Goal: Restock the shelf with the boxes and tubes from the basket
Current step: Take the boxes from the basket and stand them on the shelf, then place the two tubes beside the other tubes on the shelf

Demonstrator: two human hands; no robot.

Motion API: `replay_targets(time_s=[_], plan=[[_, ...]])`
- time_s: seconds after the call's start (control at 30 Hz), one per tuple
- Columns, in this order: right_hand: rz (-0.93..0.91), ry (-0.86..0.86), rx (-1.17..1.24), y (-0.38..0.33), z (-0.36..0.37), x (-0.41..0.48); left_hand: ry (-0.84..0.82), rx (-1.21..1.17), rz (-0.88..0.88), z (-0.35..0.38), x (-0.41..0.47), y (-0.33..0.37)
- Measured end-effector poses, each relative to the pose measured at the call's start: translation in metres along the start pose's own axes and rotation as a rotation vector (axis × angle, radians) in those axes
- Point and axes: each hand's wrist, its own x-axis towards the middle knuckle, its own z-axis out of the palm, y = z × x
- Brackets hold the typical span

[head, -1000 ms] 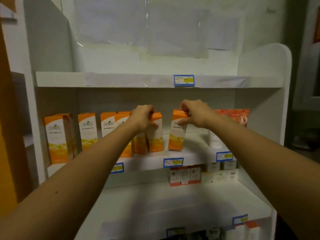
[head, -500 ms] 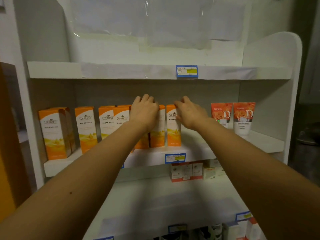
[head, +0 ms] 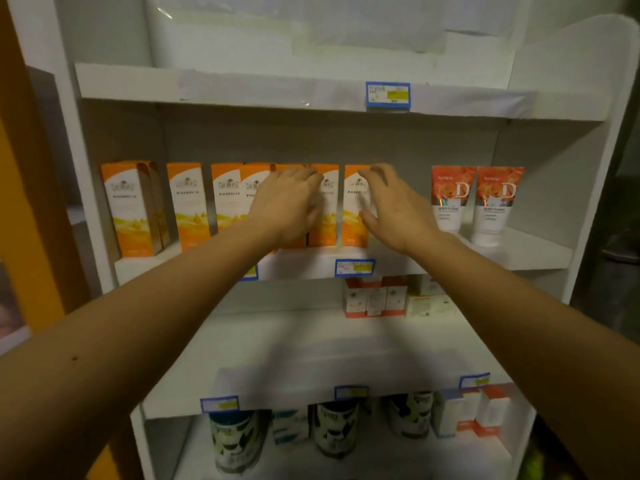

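Several orange-and-white boxes stand upright in a row on the middle shelf [head: 304, 263] of a white rack. My left hand [head: 287, 206] hovers in front of the boxes near the row's right end, fingers spread, holding nothing. My right hand [head: 391, 209] is open just in front of the rightmost orange box [head: 353, 206], fingers apart and slightly blurred. Two white tubes with red rose tops [head: 476, 202] stand at the right of the same shelf. The basket is out of view.
The top shelf [head: 242, 86] carries a blue price tag [head: 388, 95]. Small red-and-white boxes [head: 375, 297] sit at the back of the shelf below. Dark jars [head: 334, 429] and more boxes fill the bottom shelf. An orange panel [head: 20, 220] borders the left.
Both hands have let go of the orange boxes, which now stand straight in the row, and have drawn back a little with fingers open. The camera has tilted down.
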Motion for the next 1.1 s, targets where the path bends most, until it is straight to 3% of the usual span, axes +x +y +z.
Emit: replay_targets(time_s=[0.1,0.2,0.53,0.73,1.1], plan=[[-0.048,0.015,0.024,-0.001,0.014,-0.030,0.016,-0.010,0.021,0.009,-0.032,0.004],[-0.051,-0.081,0.060,0.001,0.042,-0.066,-0.039,-0.066,0.024,0.034,-0.070,0.007],[-0.026,-0.465,0.159,-0.005,0.176,-0.208,-0.442,-0.179,-0.076,0.161,-0.216,0.018],[-0.034,-0.660,0.195,-0.022,0.258,-0.279,-0.581,-0.232,-0.103,0.239,-0.307,0.012],[-0.034,-0.970,0.171,-0.059,0.381,-0.353,-1.034,-0.169,-0.190,0.339,-0.423,-0.005]])
